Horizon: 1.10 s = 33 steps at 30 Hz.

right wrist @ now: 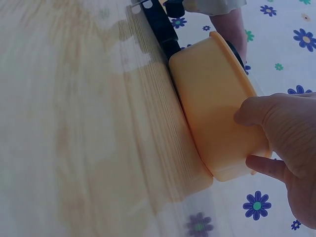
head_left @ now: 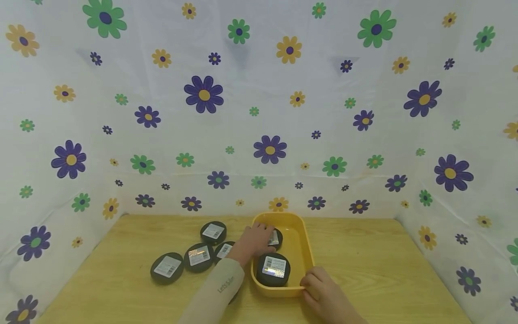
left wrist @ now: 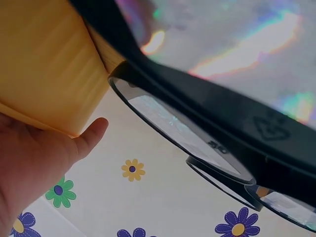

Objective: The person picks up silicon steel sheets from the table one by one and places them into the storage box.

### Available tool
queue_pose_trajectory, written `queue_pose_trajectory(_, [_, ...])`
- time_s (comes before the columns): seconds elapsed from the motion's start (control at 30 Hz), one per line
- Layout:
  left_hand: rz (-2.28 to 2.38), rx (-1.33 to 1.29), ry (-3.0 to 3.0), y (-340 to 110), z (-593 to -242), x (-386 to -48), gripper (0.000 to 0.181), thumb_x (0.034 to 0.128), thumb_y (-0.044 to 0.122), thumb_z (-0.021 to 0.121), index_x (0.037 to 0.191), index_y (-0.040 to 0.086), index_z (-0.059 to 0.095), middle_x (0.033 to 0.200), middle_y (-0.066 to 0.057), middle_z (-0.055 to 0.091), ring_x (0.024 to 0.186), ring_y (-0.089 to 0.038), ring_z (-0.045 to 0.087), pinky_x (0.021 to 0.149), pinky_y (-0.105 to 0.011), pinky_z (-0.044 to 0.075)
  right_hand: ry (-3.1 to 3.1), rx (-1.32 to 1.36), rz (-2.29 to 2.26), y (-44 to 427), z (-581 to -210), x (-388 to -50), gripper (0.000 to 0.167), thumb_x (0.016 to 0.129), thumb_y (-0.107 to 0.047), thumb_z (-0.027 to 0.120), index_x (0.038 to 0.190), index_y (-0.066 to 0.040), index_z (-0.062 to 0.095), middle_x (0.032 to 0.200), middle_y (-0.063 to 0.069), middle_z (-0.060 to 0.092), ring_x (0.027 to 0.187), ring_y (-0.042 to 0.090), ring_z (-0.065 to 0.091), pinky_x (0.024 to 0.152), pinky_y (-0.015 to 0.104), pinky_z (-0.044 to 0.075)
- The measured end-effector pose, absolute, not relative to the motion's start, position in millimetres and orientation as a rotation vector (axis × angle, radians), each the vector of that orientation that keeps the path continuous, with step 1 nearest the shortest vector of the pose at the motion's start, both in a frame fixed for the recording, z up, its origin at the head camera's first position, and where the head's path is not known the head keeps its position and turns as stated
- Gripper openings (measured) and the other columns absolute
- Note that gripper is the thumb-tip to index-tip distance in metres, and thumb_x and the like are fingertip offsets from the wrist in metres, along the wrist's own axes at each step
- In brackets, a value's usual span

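Observation:
In the head view, a yellow tray [head_left: 307, 245] holds black round containers with pale labels. My left hand [head_left: 252, 240] reaches over its left rim, with thumb and fingers around the far container [head_left: 278, 238]; the palm partly hides it. Another container [head_left: 273, 269] lies nearer, at the tray's front left. My right hand [head_left: 329, 294] grips the front right corner. The right wrist view shows the thumb and a finger of my right hand [right wrist: 286, 143] against the tray's outer wall [right wrist: 212, 94]. In the left wrist view my left hand [left wrist: 44, 158] is beside the tray wall [left wrist: 49, 64], its other fingers hidden.
Left of the tray, several black containers lie on the wooden table [head_left: 364, 252], among them one at the back [head_left: 213, 231] and one far left [head_left: 167, 267]. My left forearm partly covers others. A flowered cloth [head_left: 243, 126] stands behind and at both sides.

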State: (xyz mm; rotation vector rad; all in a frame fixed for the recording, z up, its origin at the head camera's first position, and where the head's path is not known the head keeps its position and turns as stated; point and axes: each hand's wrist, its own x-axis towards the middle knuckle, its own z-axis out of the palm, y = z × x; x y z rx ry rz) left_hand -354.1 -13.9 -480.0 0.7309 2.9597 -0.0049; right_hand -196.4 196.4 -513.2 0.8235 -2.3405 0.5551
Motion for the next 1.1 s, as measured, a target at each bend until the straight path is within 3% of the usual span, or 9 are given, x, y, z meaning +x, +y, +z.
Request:
queue_pose_trajectory(0.4, [-0.036, 0.737, 3.018, -10.8, -480.2, -351.6, 0.055, 0.089, 0.05, 0.067, 0.131, 0.014, 0.059, 0.123, -0.006, 0.064, 0.117, -0.025, 0.053, 0.101, -0.047, 0.041, -2.383, 0.789, 0.6, 196.1, -512.3, -194.3, 0.029, 0.073, -0.006, 0.083, 0.088, -0.019, 0.061, 0.095, -0.013, 0.05, 0.085, 0.004, 0.049, 0.075, 0.024, 0.051])
queue_pose_trajectory(1.1, [-0.095, 0.726, 3.041, -9.5, -478.5, -351.6, 0.056, 0.0901, 0.045, 0.064, 0.136, 0.015, 0.057, 0.13, -0.008, 0.061, 0.124, -0.027, 0.049, 0.104, -0.048, 0.04, -2.364, 0.804, 0.604, 197.4, -514.6, -196.0, 0.03, 0.072, -0.005, 0.082, 0.089, -0.019, 0.061, 0.096, -0.012, 0.05, 0.086, 0.004, 0.05, 0.075, 0.022, 0.05])
